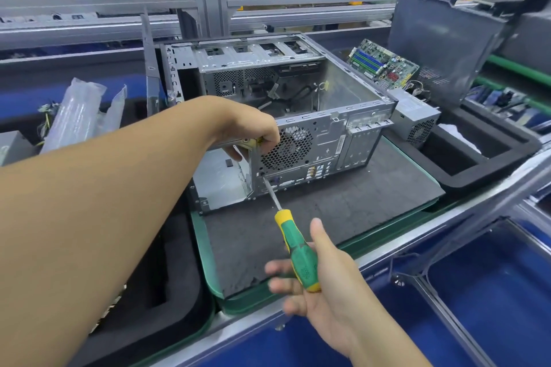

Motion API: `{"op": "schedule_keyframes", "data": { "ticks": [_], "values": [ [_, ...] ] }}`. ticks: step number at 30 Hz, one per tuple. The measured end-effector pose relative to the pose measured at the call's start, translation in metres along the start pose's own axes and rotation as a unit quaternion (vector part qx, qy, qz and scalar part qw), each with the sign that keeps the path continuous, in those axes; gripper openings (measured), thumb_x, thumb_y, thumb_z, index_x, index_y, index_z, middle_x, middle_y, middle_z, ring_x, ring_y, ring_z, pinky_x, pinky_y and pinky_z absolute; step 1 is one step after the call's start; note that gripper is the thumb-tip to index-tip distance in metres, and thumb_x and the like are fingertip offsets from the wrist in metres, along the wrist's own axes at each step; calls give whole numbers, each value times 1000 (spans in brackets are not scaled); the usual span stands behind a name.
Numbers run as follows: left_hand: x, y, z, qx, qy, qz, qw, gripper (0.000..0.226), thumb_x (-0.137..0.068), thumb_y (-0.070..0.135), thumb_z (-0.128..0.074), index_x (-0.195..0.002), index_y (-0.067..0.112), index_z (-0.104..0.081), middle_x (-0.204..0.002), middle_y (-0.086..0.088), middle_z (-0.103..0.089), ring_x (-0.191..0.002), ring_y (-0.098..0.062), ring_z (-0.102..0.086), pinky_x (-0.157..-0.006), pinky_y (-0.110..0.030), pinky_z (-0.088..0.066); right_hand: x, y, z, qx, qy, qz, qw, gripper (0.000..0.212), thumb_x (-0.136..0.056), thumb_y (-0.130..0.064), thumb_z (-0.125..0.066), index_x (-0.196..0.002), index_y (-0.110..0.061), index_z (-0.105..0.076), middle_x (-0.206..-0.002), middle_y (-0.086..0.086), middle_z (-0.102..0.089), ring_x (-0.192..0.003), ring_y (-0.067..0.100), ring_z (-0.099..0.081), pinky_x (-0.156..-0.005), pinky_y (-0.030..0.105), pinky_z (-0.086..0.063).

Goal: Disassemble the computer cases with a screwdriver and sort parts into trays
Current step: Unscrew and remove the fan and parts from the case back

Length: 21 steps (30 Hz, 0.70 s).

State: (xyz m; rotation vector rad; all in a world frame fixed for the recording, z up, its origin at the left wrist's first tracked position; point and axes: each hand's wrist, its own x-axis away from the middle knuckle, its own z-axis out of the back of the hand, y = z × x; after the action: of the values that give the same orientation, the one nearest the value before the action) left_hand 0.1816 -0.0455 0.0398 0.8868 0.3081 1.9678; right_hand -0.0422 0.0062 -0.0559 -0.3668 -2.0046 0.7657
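An opened grey computer case [325,140] lies on a dark foam mat [343,217], its rear panel with the fan grille facing me. My left hand [253,131] grips the case's top rear edge by the grille. My right hand [325,286] holds a green and yellow screwdriver [298,250] loosely, fingers partly spread around the handle. The screwdriver's tip rests on a screw at the rear panel's left edge [262,174].
A motherboard [383,64], a grey power supply [416,119] and a dark side panel [441,42] sit at the right over a black foam tray [465,170]. Plastic bags [74,113] lie at left. Blue bins [492,292] sit below right.
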Motion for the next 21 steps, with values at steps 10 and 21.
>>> {"op": "schedule_keyframes", "data": {
  "ticks": [10, 21],
  "values": [
    [0, -1, 1, 13, -10, -1, 1000, 10, -50, 19, -53, -40, 22, -52, -87, -7, -45, -74, -21, -46, -69, -34, -50, -13, 13, 0, 50, 82, 131, 987, 18, -85, -5, -77, -95, -11, -64, -82, 7, -60, -58, 13, -56, -52, 29, -53],
    [-5, -2, 1, 10, -5, 16, 1000, 34, -71, 11, -53, -40, 23, -56, -92, -8, -50, -79, -22, -52, -73, -34, -51, -9, 3, -7, 52, 31, 48, 997, 39, -105, -29, -51, -91, -1, -72, -70, 8, -63, -54, 16, -59, -44, 29, -51]
  ]
}}
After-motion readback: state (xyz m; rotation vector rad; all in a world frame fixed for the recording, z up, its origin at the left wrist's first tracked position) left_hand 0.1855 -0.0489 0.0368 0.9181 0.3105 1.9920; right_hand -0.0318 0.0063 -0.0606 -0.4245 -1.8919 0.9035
